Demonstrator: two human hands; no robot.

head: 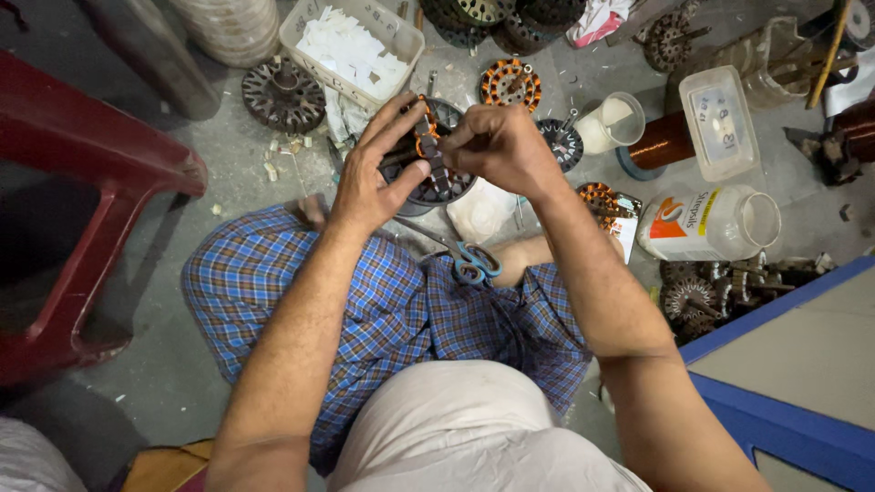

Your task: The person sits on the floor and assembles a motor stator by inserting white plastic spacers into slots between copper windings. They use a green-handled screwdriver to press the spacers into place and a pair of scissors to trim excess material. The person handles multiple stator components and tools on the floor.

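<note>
A dark round motor stator point(439, 182) with orange copper windings is held up in front of me, above my lap. My left hand point(372, 173) grips its left rim, fingers spread over the top. My right hand point(497, 146) pinches at the stator's upper part, fingers closed on the winding or a small piece there; what it pinches is too small to tell. Scissors with blue handles point(465, 257) lie on my checked blue cloth point(401, 310) just below the hands.
More stators point(283, 94) and a wound one point(510, 84) lie on the grey floor. A clear box of white paper slips point(351, 46), a copper wire spool point(663, 141), a plastic jar point(711, 223), a red plastic stool point(82, 182) and a blue panel point(784, 364) surround me.
</note>
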